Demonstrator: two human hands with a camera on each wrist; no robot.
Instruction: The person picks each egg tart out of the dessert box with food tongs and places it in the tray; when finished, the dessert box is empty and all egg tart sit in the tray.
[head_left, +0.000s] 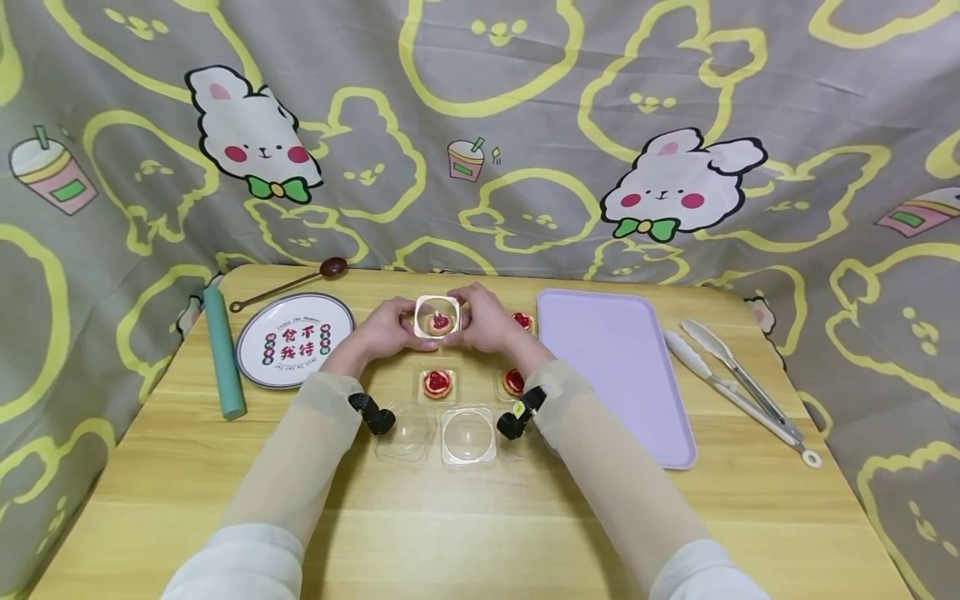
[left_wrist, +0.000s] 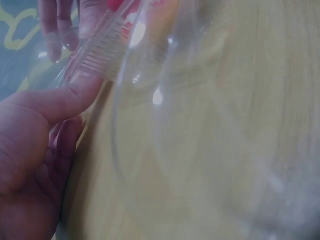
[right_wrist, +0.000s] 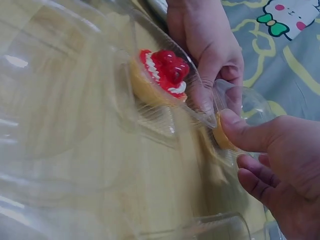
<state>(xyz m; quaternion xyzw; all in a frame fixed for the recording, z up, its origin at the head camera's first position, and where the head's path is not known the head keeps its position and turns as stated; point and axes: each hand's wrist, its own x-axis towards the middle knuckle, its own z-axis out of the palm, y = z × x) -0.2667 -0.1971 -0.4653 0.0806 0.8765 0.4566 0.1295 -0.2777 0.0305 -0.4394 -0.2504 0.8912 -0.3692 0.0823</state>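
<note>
At the far middle of the table my left hand (head_left: pixel 388 327) and right hand (head_left: pixel 483 317) hold a clear plastic box (head_left: pixel 437 301) between them, one at each side. A small tart (head_left: pixel 439 325) with red topping shows through its clear lid. In the right wrist view the right thumb presses the box's near edge, and the left hand (right_wrist: pixel 205 45) grips the other side. Just nearer the body, another red-topped tart (head_left: pixel 437 383) sits in a clear base. Two more, a tart (head_left: pixel 513 382) and a tart (head_left: pixel 523 320), are partly hidden by the right arm and hand.
Clear plastic lids (head_left: pixel 468 436) lie between the forearms. To the right are a lilac tray (head_left: pixel 615 375) and metal tongs (head_left: pixel 738 387). On the left are an oval plate (head_left: pixel 262 329), a green rolling pin (head_left: pixel 223 354) and a long brown spoon (head_left: pixel 333 267). A patterned curtain (head_left: pixel 540 142) hangs behind.
</note>
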